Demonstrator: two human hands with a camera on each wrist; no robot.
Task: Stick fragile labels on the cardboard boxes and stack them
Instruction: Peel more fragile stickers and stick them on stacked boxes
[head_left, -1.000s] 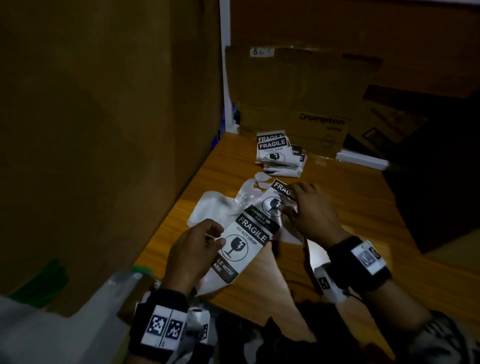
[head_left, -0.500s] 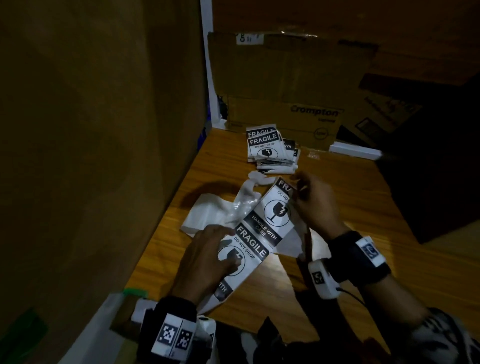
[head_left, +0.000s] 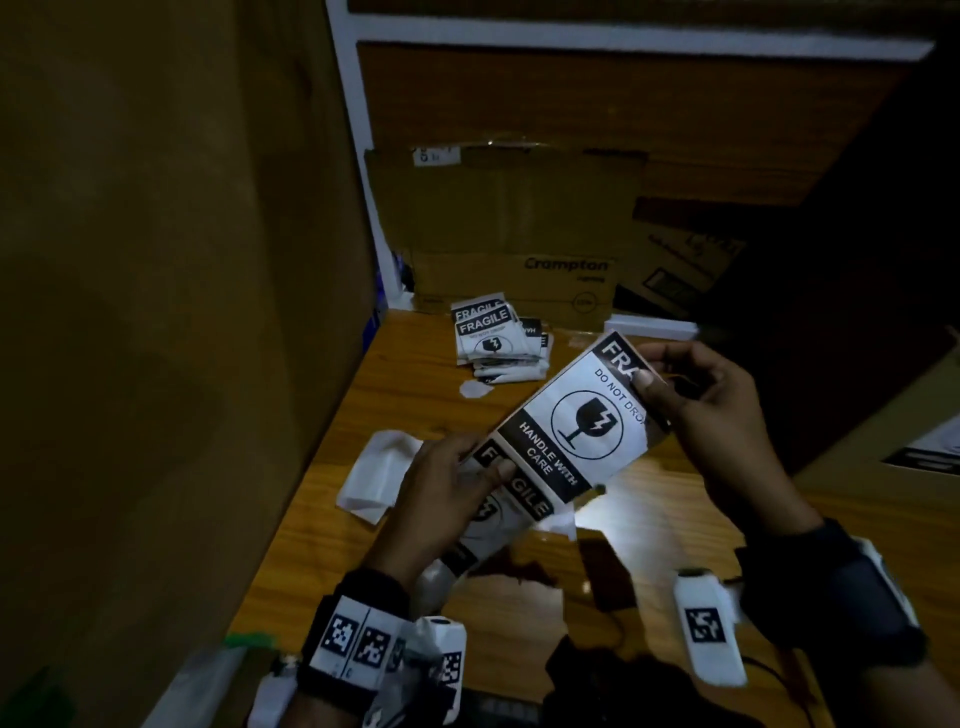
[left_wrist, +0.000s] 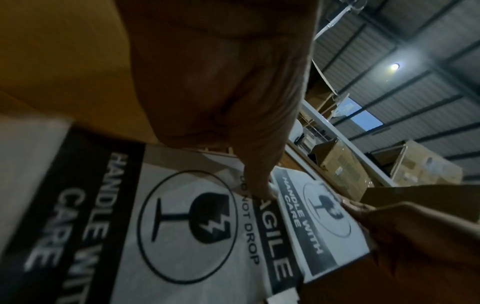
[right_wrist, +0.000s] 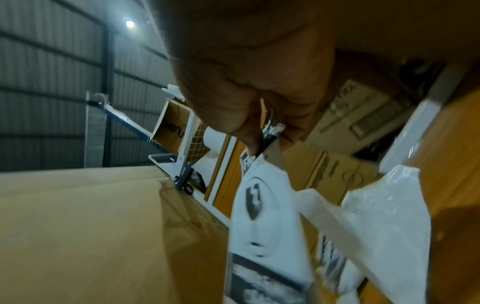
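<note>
Pinching the far end of one fragile label (head_left: 582, 426), our right hand (head_left: 722, 415) held it above the wooden table (head_left: 675, 519), while our left hand (head_left: 441, 493) gripped the label strip (head_left: 498, 514) at the near end. We saw two labels on it, long axis running from near-left to far-right. One loose pile of labels (head_left: 493, 338) lay beyond, before two cardboard boxes (head_left: 519, 223).

Dim and murky throughout; lit by a ceiling lamp (left_wrist: 394, 66), glare on the tabletop (head_left: 561, 525), blurred and warped near edges.
</note>
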